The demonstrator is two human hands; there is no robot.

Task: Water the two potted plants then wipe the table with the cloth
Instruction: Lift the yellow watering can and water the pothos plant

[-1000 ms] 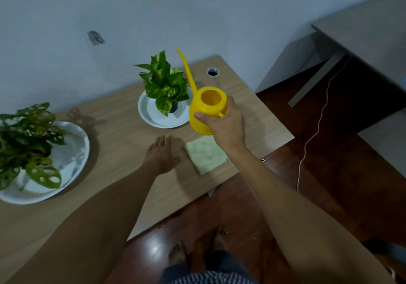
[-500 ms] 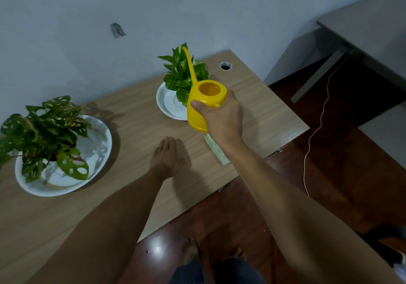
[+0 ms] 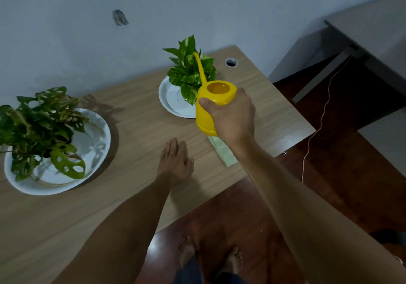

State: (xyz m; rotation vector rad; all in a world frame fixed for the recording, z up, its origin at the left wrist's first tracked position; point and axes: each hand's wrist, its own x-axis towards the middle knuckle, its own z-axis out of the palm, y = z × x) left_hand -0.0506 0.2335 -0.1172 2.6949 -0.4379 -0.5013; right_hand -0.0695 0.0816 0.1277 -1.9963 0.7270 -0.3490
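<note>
Can (image 3: pixel 206 116) — yellow, gripped in my right hand (image 3: pixel 234 116), spout among the far plant (image 3: pixel 190 73) leaves. Left hand (image 3: pixel 175 163) — flat, empty, open on the table (image 3: pixel 140 130). Near plant (image 3: pixel 39 127) left; cloth (image 3: pixel 224 152) under my wrist. Tip slowly, aim at soil, spare the saucer (image 3: pixel 171 101).

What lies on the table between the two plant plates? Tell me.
In the head view, only bare wooden table lies between the big plate and the small plate, crossed by leaf shadow. The left hand rests nearer the front edge.
</note>
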